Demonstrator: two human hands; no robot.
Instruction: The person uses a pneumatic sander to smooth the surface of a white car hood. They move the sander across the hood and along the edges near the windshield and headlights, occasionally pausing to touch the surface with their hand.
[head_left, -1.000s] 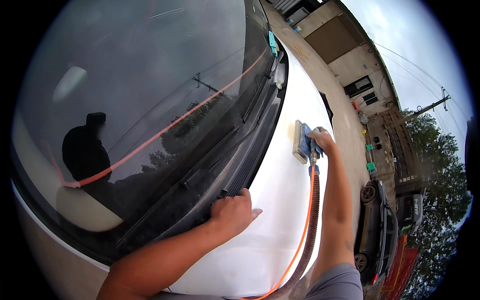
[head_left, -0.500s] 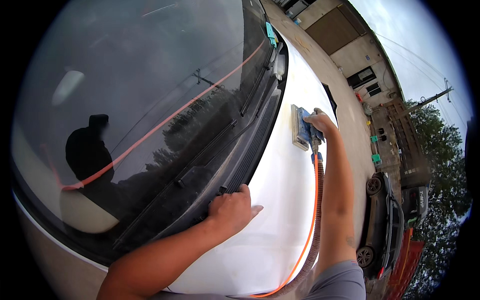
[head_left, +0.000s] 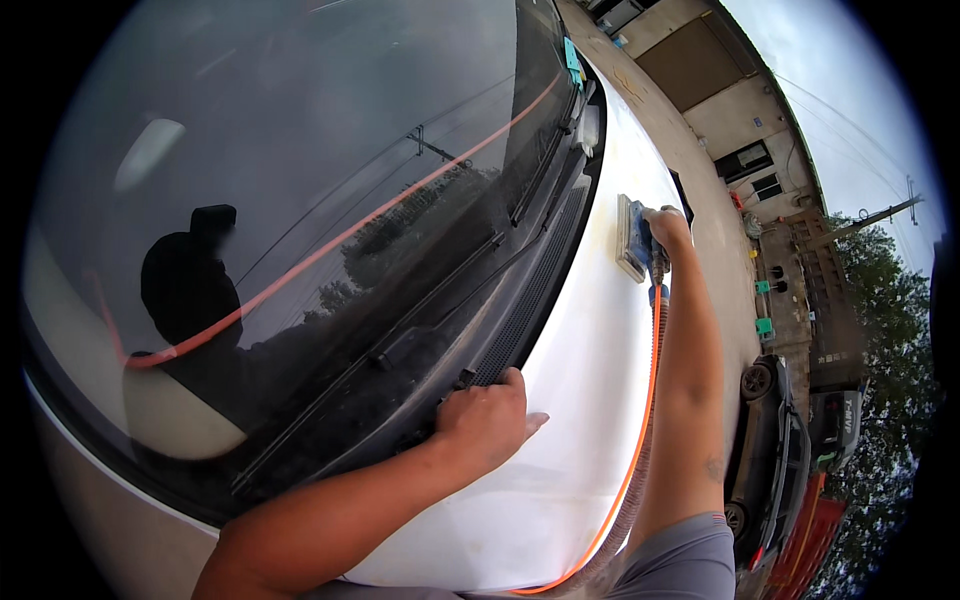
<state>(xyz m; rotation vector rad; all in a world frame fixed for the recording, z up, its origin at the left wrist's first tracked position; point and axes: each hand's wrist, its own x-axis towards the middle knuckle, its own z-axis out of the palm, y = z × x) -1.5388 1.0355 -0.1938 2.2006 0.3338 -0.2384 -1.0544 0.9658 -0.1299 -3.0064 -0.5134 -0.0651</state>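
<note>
My right hand (head_left: 668, 228) grips a blue pad sander (head_left: 632, 238) with a pale rectangular base, resting on the white hood (head_left: 570, 420). An orange line (head_left: 655, 360) and a ribbed hose (head_left: 630, 515) trail from it toward my body. My left hand (head_left: 485, 420) is curled over the hood's rear edge beside the black cowl grille (head_left: 530, 290), its thumb on the white panel. The dark windshield (head_left: 330, 120) with wipers (head_left: 440, 275) fills the left, crossed by a pink strip and showing a dark reflection.
A turquoise object (head_left: 572, 62) is at the windshield's far corner. Across the concrete yard (head_left: 715, 300) stand a building (head_left: 735, 110), green objects (head_left: 764, 327), a dark parked car (head_left: 780, 460), another vehicle (head_left: 835, 430), a red structure (head_left: 810, 540), a pole and trees (head_left: 880, 350).
The sander in my right hand has moved slightly farther along the hood, away from me. My view has shifted a little. My left hand stays on the hood's edge.
</note>
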